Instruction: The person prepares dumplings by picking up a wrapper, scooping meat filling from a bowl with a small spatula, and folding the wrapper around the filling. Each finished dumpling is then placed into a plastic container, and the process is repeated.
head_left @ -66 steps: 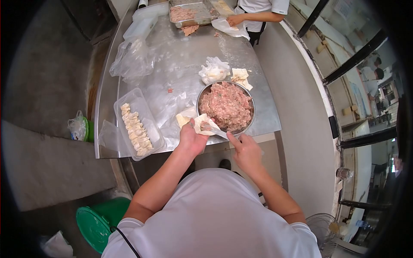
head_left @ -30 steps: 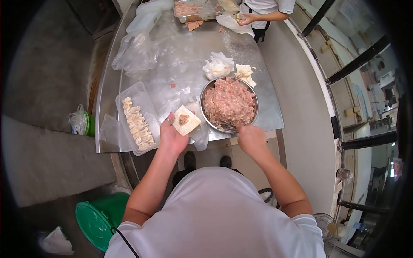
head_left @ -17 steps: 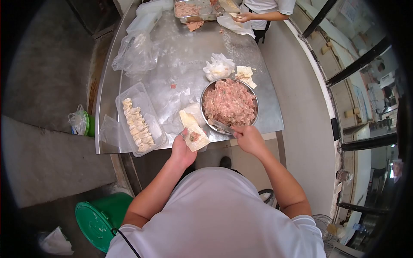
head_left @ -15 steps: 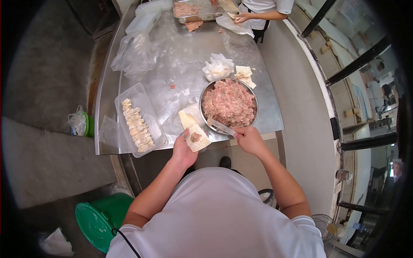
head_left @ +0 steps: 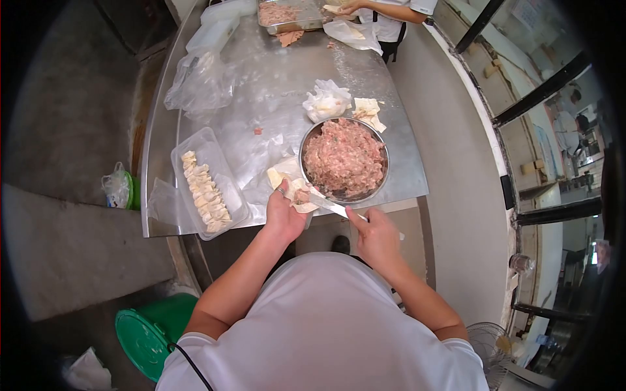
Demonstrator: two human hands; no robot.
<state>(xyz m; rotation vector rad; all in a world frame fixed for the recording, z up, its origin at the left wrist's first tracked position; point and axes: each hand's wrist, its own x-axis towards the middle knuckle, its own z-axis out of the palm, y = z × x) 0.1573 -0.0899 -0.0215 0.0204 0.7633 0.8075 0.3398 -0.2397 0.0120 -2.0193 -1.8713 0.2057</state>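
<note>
My left hand (head_left: 284,215) holds a pale dumpling wrapper (head_left: 301,195) with a dab of minced meat on it, just off the near table edge. My right hand (head_left: 372,233) grips a flat metal spreader (head_left: 328,206) whose tip touches that wrapper. Right behind them stands a steel bowl (head_left: 385,171) full of pink minced meat (head_left: 342,157). A small stack of wrappers (head_left: 276,176) lies on the table beside my left hand. A clear plastic tray (head_left: 225,174) to the left holds a row of folded dumplings (head_left: 203,193).
The steel table (head_left: 274,78) also bears crumpled plastic bags (head_left: 195,81), a white bag (head_left: 325,101), more wrappers (head_left: 366,112) and a far tray of meat (head_left: 289,14). Another person's hand (head_left: 345,6) works at the far end. A green bucket (head_left: 149,332) stands on the floor.
My right hand drew the spreader away from the meat bowl's rim and brought it to the wrapper. My left hand lifted the wrapper slightly toward the bowl.
</note>
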